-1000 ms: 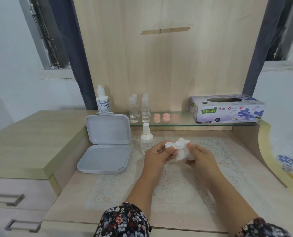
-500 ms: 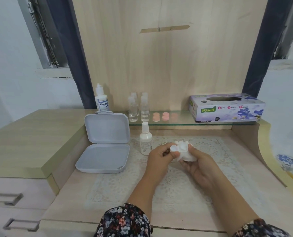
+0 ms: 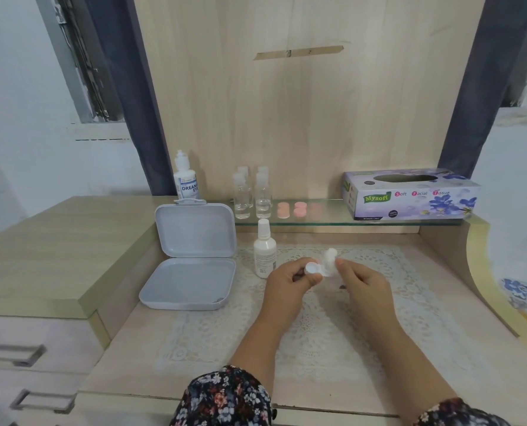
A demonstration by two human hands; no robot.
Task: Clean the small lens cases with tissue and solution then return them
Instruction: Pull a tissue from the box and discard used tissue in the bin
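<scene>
Pinching lens case (image 3: 314, 269) flat, left hand (image 3: 290, 282), tissue (image 3: 330, 262) upright

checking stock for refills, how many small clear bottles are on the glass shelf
4, as far as shows. Two clear bottles stand in front on the glass shelf, left of the pink lens cases; two more stand right behind them, mostly hidden.

Open box (image 3: 191, 265) lies left on tabletop (image 3: 139, 348); spray bottle (image 3: 264, 252) just right of it. Glass shelf (image 3: 326, 221) behind carries vials (image 3: 253, 195) left, tissue box (image 3: 409, 195) right.
</scene>
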